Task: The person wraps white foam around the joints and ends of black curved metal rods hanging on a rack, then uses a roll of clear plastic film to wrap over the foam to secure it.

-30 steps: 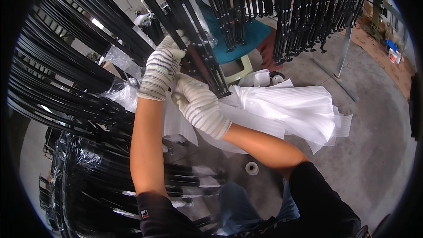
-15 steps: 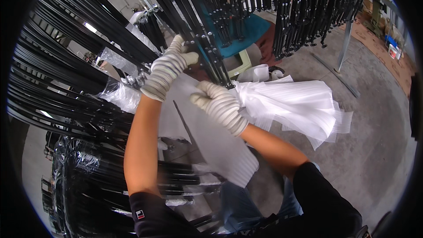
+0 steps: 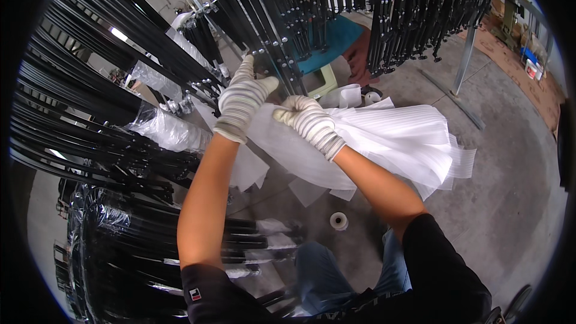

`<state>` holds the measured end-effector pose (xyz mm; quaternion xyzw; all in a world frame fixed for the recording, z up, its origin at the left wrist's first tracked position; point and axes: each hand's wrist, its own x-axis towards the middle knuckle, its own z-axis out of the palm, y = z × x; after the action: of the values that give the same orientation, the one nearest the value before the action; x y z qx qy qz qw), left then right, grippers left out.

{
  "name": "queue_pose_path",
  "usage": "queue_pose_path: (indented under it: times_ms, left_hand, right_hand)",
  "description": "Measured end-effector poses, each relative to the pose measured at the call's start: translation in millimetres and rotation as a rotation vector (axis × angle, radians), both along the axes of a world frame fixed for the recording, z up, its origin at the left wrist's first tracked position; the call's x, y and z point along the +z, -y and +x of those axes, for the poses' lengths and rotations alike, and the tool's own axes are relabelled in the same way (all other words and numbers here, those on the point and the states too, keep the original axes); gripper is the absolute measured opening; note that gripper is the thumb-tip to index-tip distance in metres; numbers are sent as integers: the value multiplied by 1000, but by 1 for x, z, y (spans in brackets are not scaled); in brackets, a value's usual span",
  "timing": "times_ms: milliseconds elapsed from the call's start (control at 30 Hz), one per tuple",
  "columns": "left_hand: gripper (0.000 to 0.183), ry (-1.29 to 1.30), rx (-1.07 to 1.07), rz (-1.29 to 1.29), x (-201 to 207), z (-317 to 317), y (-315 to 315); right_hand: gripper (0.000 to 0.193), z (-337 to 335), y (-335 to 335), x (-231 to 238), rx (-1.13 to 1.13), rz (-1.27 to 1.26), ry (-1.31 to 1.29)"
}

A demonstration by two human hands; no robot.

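Observation:
Both hands wear knitted striped gloves. My left hand (image 3: 246,96) is against a bundle of hanging black rods (image 3: 273,42), its index finger stretched up and its thumb out to the right; the other fingers are partly hidden. My right hand (image 3: 312,121), fingers curled, pinches a thin white foam sheet (image 3: 300,150) just below the rods' lower ends. Part of the sheet passes behind my left hand and hangs down below it. To the right, more ribbed white foam sheets (image 3: 402,138) fan out from beside my right hand.
Black rods (image 3: 78,84) hang in dense rows at left, some wrapped in clear plastic (image 3: 168,129). More rods (image 3: 414,18) hang at right beside a metal post (image 3: 468,60). A teal cloth (image 3: 336,39) covers a pale stool (image 3: 326,81). A white roll (image 3: 338,221) is on the floor.
The foam sheet's loose lower end has swung up from in front of my legs, uncovering the white roll. Both hands have moved slightly right, my right hand also up.

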<state>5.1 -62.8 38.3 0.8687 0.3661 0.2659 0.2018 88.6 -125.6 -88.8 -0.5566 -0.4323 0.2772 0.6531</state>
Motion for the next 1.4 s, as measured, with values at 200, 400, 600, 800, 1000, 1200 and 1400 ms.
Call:
queue_pose_path:
  times_ms: [200,400,600,800,1000,1200,1400]
  left_hand:
    - [61,137,98,56,-19,10,-3]
    - [54,129,155,357,-31,11,-6]
    - [49,112,164,296,-24,4,10]
    - [44,132,-203,-307,9,-4,-7]
    - [33,-162,-89,-130,18,3,-19]
    - [35,-538,-79,383,21,15,-40]
    - [44,-688,12,330,46,38,18]
  right_hand:
    - [21,7,2,7,-153,37,119]
    - [23,5,1,4,-206,57,75]
    - [26,7,13,16,-263,-12,53]
    - [30,9,14,36,-377,-129,147]
    - [27,7,-1,35,-516,-127,288]
    - [24,-9,-13,19,-453,-148,266]
    - [26,-6,-20,17,-564,-197,229]
